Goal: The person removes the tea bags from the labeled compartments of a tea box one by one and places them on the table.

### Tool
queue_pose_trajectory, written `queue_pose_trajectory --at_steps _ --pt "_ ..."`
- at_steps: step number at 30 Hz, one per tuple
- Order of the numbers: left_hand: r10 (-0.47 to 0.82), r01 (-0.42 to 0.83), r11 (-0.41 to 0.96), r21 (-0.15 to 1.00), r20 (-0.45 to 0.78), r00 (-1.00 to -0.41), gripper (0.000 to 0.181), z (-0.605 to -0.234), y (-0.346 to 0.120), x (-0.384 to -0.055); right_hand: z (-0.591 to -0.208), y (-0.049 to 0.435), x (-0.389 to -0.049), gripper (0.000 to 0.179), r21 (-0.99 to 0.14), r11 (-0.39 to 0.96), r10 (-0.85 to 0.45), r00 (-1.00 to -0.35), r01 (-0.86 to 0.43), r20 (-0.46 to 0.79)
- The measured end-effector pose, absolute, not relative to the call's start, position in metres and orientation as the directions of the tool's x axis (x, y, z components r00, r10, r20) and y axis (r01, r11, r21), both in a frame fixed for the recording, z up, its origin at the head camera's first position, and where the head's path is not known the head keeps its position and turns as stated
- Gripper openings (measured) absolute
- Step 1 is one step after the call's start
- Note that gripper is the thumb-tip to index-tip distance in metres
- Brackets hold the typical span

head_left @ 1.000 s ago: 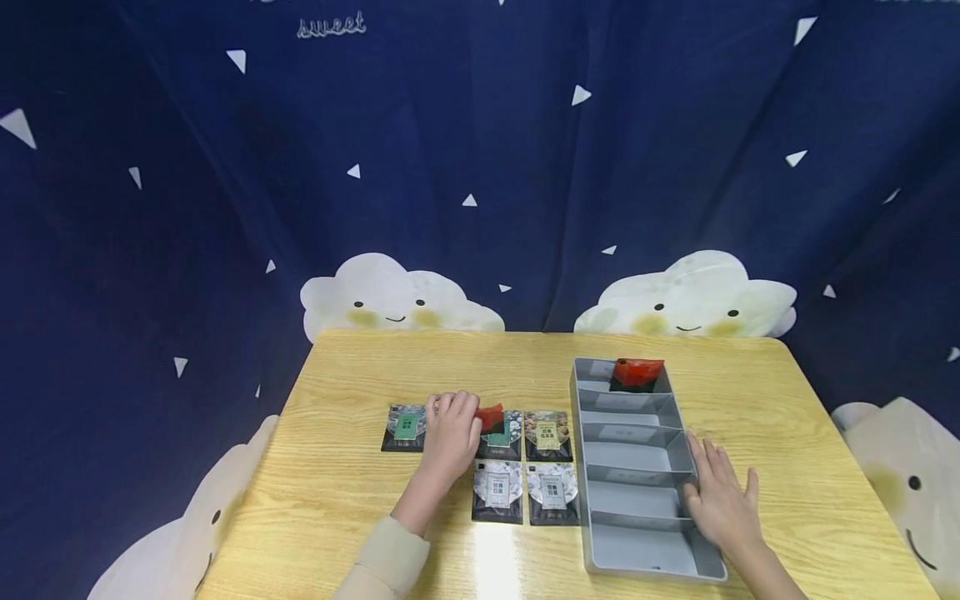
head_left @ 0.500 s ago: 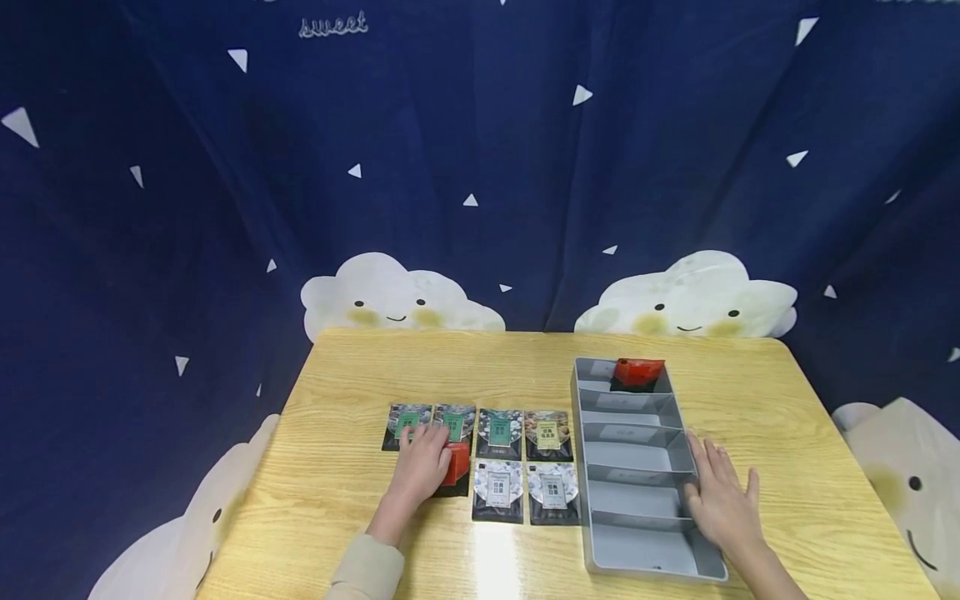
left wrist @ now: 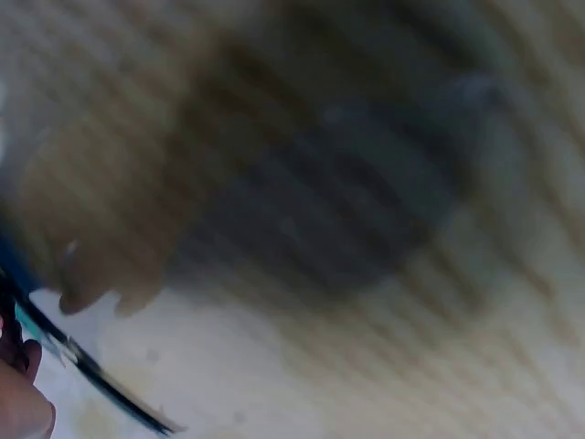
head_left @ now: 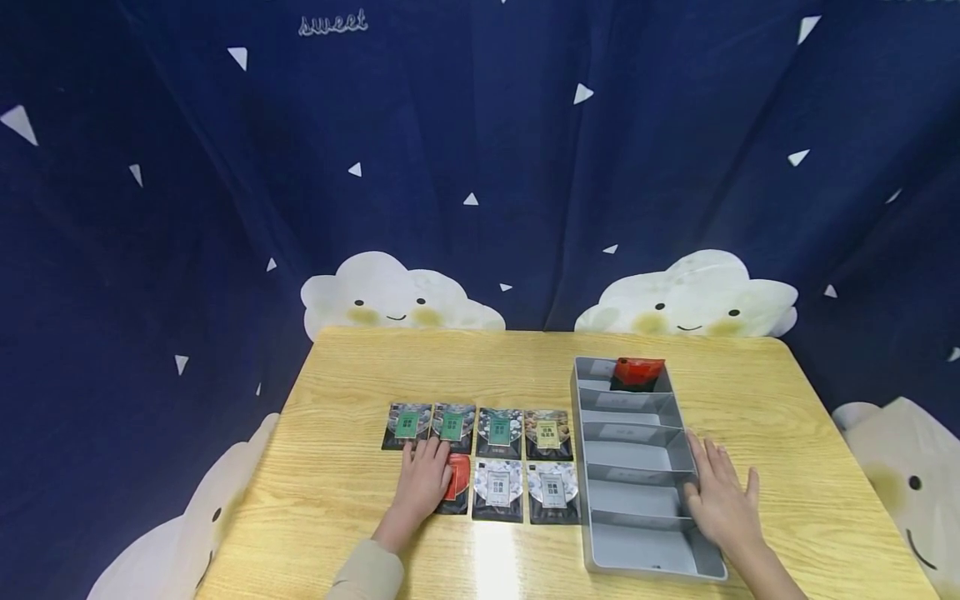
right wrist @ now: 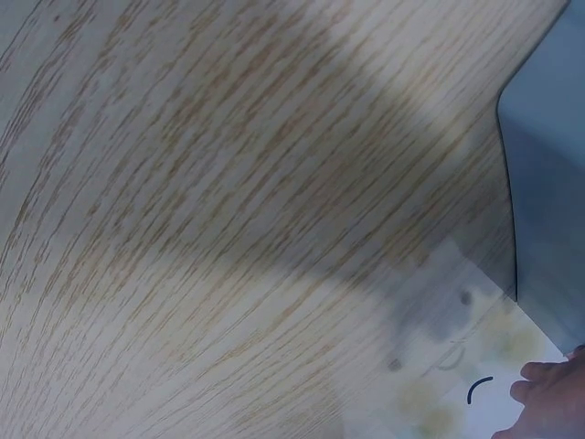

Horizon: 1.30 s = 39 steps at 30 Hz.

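Note:
In the head view my left hand (head_left: pixel 420 479) lies over the left part of a red-labelled black sachet (head_left: pixel 459 492), which is flat on the table. Its fingers point forward, tips at the lower edges of two green-labelled sachets (head_left: pixel 407 425). Only a bit of that hand (left wrist: pixel 23 398) shows in the left wrist view. My right hand (head_left: pixel 723 500) rests against the right wall of a grey divided tray (head_left: pixel 637 575), fingers spread. Another red sachet (head_left: pixel 637 372) stands in the tray's far compartment; the other compartments hold no sachets.
Right of the green pair lie a darker green-labelled sachet (head_left: pixel 499 432) and a yellow-labelled one (head_left: pixel 548 433). Two white-labelled sachets (head_left: pixel 498 490) lie nearer, left of the tray. A blue curtain (head_left: pixel 450 150) hangs behind the wooden table (head_left: pixel 330 367).
My left hand has carried the red sachet left and nearer from the back row, and the sachet has come down flat beside the white-labelled ones. The right hand and tray stay put.

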<state>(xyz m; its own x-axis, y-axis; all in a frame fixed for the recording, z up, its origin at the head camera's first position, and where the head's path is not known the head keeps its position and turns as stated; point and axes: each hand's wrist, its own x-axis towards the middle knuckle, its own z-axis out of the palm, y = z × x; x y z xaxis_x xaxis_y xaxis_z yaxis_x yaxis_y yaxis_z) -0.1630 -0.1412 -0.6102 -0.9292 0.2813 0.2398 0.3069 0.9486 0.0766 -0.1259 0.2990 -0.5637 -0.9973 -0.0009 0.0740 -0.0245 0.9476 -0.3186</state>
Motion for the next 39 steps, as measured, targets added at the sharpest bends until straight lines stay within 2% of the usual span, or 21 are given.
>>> queue_pose_trajectory --at_steps 11,29,39 --pt "0.328 0.328 0.943 -0.053 0.31 -0.893 0.028 -0.629 -0.141 -0.161 -0.564 0.299 -0.125 0.076 -0.326 0.945 0.005 -0.997 -0.02 0.076" --pt "0.261 0.275 0.961 -0.001 0.319 -0.911 0.027 -0.623 -0.137 -0.161 -0.563 0.297 -0.125 0.078 -0.318 0.948 0.015 -0.996 -0.013 0.083" --pt "0.245 0.287 0.953 0.092 0.319 -0.916 0.024 -0.592 -0.095 -0.182 -0.564 0.298 -0.126 0.076 -0.316 0.949 0.019 -0.996 -0.008 0.082"
